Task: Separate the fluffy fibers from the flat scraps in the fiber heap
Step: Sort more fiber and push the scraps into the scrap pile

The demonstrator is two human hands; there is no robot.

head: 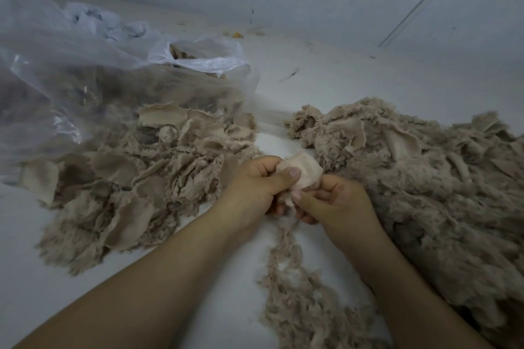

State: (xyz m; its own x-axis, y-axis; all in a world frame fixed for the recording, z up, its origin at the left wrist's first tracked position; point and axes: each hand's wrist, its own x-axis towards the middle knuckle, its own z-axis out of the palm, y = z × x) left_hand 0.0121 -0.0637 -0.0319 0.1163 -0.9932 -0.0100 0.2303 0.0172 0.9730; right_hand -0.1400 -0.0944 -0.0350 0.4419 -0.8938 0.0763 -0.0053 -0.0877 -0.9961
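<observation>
Head view shows a white floor [326, 71] with beige stuff spread all over it. The biggest thing is the heap [425, 187] on the right, a thick fluffy mound with some flat bits still mixed in. On the left lies a second pile [136, 178], where many flat scraps show on top. Far left sits a big clear bag [85, 71], open at the top, with more beige stuff inside. Near the bottom, between the arms, a thin trail of fluff [292, 292] runs down the floor. In the middle, both hands meet on one small scrap [303, 171]. The left hand [261, 181] pinches it with the thumb on top and the fingers curled behind. The right hand [337, 201] grips its lower edge, where a tuft of fluff hangs down, with the fingers curled in. It looks like the step now is pulling the fluff off this one scrap. Next, the two hands likely need to tug apart gently, so the fluff comes away clean. Then each part can go to its own pile, though which pile is for which is hard to say.
</observation>
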